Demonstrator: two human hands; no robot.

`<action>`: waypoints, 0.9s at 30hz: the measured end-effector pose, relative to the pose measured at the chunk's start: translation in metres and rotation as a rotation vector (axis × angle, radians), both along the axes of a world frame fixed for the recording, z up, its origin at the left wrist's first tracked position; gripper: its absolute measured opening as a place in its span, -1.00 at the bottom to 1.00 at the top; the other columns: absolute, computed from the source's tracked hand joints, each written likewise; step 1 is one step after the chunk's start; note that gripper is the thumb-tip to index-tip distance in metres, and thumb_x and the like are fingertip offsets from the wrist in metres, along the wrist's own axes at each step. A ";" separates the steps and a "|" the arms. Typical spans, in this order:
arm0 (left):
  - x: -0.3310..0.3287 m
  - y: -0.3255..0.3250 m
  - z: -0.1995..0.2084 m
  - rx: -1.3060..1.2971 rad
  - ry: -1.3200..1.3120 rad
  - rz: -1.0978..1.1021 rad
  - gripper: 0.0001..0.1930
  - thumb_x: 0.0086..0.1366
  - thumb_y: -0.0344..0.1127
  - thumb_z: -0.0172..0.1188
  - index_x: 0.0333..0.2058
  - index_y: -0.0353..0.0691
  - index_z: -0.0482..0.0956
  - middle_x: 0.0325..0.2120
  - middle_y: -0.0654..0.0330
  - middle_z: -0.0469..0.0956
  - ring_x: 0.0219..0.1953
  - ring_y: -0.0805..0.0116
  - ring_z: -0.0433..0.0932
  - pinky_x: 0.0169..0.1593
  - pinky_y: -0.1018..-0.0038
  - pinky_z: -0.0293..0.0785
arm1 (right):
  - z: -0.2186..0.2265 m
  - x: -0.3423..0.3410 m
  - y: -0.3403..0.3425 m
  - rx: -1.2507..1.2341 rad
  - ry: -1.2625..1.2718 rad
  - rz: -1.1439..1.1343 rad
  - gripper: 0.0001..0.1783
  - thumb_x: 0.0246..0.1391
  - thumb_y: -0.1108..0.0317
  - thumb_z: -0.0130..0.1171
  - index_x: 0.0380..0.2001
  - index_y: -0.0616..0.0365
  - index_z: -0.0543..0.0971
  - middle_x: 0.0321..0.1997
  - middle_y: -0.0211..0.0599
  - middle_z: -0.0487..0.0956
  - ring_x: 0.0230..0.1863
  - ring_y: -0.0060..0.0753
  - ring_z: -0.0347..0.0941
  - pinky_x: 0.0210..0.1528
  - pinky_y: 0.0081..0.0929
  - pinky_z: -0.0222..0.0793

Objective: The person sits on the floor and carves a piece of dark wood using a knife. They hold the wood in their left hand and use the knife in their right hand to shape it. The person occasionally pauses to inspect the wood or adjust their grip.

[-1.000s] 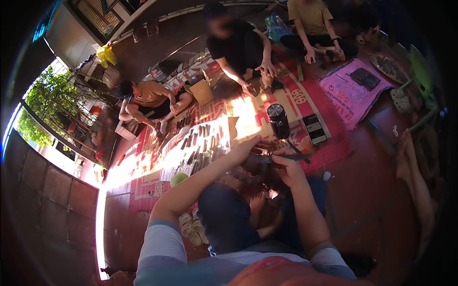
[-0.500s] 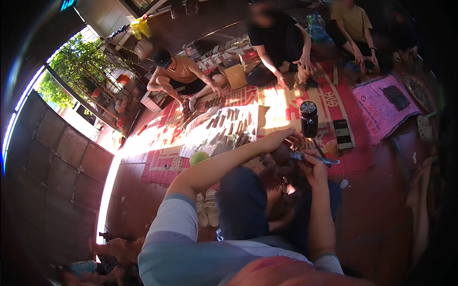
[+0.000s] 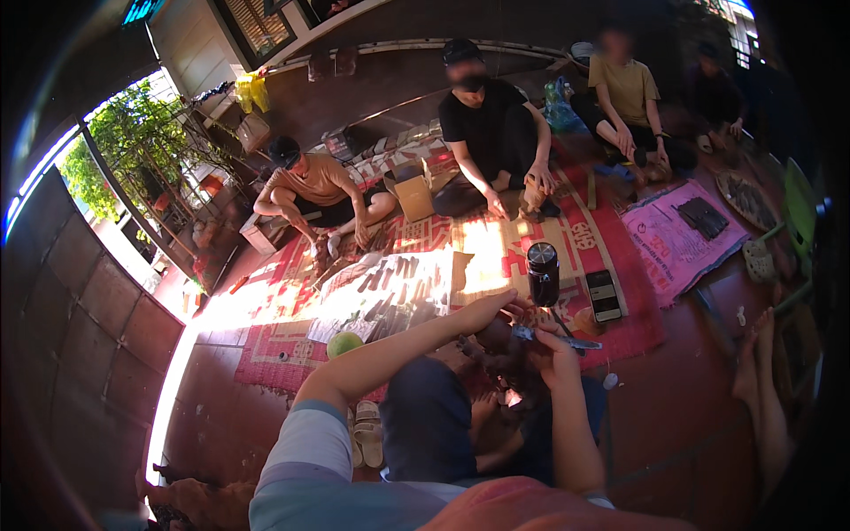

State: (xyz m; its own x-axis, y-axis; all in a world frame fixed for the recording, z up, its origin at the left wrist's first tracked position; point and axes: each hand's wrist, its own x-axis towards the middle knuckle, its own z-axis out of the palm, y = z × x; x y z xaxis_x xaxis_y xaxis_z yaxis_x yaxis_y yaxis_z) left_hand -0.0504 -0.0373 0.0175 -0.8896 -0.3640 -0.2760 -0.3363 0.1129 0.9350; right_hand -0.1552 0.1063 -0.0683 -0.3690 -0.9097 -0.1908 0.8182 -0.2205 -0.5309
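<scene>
My left hand (image 3: 490, 311) reaches forward over my knee and closes on a small dark rounded piece (image 3: 496, 337). Right beside it, my right hand (image 3: 556, 352) grips a thin knife-like blade (image 3: 556, 337) whose tip points right and whose near end touches the dark piece. Both hands meet just in front of my dark-trousered legs (image 3: 425, 416). Just beyond the hands, a black cylindrical flask (image 3: 543, 273) stands upright on the red patterned mat (image 3: 292, 292). What the dark piece is cannot be made out.
A phone (image 3: 604, 295) lies right of the flask. Rows of dark strips (image 3: 390, 296) lie on a sunlit sheet, a green ball (image 3: 343, 343) near them. Three other people sit across the mat. A pink sack (image 3: 673, 239) holds dark pieces. A bare foot (image 3: 757, 354) is at right.
My head has turned, so the whole scene has slid in the picture. My hands stay together on the dark piece and the blade, in much the same pose.
</scene>
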 end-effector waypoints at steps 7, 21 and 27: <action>-0.001 0.000 0.005 0.012 -0.013 -0.007 -0.43 0.34 0.09 -0.37 -0.04 -0.24 0.43 -0.14 0.14 0.47 -0.10 0.36 0.38 0.00 0.42 0.27 | -0.040 -0.008 -0.007 -0.079 0.004 0.011 -0.84 -0.05 0.57 0.07 -0.34 0.15 0.41 -0.31 -0.27 0.48 -0.24 -0.33 0.43 -0.12 -0.36 0.36; 0.003 -0.001 0.007 0.091 -0.032 -0.007 -0.42 0.33 0.12 -0.35 0.00 -0.22 0.39 -0.04 0.14 0.40 -0.05 0.25 0.32 0.10 0.32 0.18 | -0.019 -0.007 -0.006 -0.060 0.067 -0.029 -0.87 -0.05 0.57 0.07 -0.38 0.15 0.43 -0.34 -0.24 0.51 -0.28 -0.34 0.47 -0.15 -0.43 0.39; -0.001 0.001 0.012 0.176 -0.074 -0.008 -0.42 0.30 0.16 -0.30 0.04 -0.14 0.36 0.02 0.18 0.35 0.03 0.22 0.24 0.15 0.26 0.11 | -0.035 -0.007 -0.009 -0.073 0.041 -0.047 -0.86 -0.05 0.57 0.06 -0.38 0.13 0.41 -0.35 -0.25 0.50 -0.29 -0.31 0.46 -0.16 -0.38 0.38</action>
